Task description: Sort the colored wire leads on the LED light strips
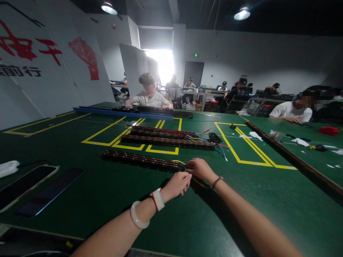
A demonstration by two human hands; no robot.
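Observation:
My left hand (178, 184) and my right hand (199, 167) meet at the right end of a long dark strip (139, 159) that lies across the green table (112, 200). Both hands are closed in a pinch on the thin wires, one of them yellow, that come out of that end. The left wrist wears a pale bangle, a red cord and a white tag; the right wrist wears a beaded bracelet. Behind lie three more strips (171, 141) with red, blue and yellow wires (221, 150) trailing from their right ends.
Yellow tape boxes (241, 150) mark the table. Two dark phones (40, 194) and a white device (8, 167) lie at the left. A small black box (215, 137) sits by the far strips. A raised rail (289, 157) divides off the right table. People work at further tables.

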